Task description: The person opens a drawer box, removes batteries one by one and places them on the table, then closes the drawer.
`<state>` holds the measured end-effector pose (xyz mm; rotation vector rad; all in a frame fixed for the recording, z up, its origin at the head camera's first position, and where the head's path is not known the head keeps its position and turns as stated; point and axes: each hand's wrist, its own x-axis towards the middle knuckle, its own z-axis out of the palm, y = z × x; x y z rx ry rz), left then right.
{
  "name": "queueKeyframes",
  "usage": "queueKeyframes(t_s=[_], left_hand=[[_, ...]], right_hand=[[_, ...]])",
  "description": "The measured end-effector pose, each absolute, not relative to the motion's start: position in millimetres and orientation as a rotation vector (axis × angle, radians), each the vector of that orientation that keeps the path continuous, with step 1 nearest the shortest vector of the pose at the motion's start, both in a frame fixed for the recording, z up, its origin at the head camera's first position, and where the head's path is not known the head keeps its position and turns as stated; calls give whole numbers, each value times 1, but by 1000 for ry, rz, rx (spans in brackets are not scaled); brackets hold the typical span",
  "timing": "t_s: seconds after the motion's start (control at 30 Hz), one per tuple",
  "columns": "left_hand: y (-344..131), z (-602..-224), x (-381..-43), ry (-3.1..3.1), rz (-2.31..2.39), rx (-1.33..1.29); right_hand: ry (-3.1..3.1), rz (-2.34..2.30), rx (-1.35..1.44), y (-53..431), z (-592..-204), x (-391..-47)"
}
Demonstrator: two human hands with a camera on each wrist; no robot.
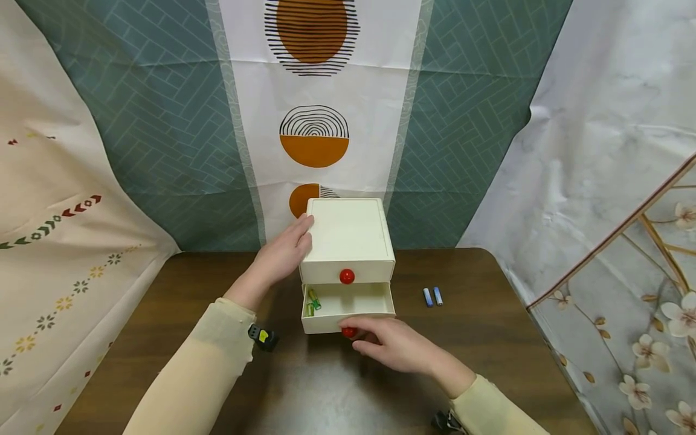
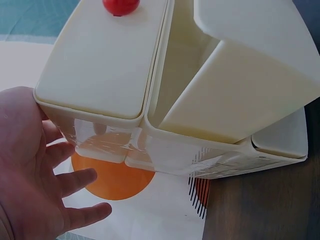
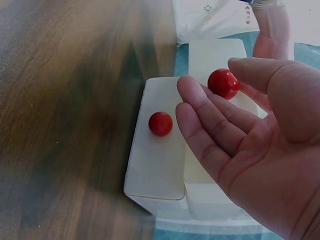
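A white cabinet point(image 1: 348, 229) stood on the brown table point(image 1: 484, 332), its upper drawer point(image 1: 319, 272) closed and its lower drawer point(image 1: 321, 326) pulled out. The left hand point(image 1: 283, 251), fingers straight and spread, rested against the cabinet's left side, gripping nothing. The right hand point(image 1: 397, 344), fingers loosely extended and grasping nothing, was at the lower red knob point(image 1: 349, 332). Two green cylinders point(image 1: 315, 299) lay inside the open drawer, at its left; two blue-and-white cylinders point(image 1: 428, 297) lay right of the cabinet.

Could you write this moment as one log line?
left hand: against white drawer cabinet | right hand: at red knob of open drawer | inside: two green batteries | tabletop: two blue-and-white batteries
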<state>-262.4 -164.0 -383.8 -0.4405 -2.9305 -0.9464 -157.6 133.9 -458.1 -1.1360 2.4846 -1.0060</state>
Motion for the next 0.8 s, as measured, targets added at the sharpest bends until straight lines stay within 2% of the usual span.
queueKeyframes(t_s=[0.43,0.57,0.67,0.8], left_hand=[[-165,-385,-264,-2931,-957,-440],[-170,-396,-273,-2919,-986,-489],[-181,-424,-299,-2888,-986,-546],[-181,-424,-303,-2889,-996,-516]], right_hand=[[2494,-966,-1186,135,-456,-151],[2493,-959,-1185,136,-455,-147],[2487,-958,-1180,136,-455,-144],[2482,-954,-1185,138,-455,-140]])
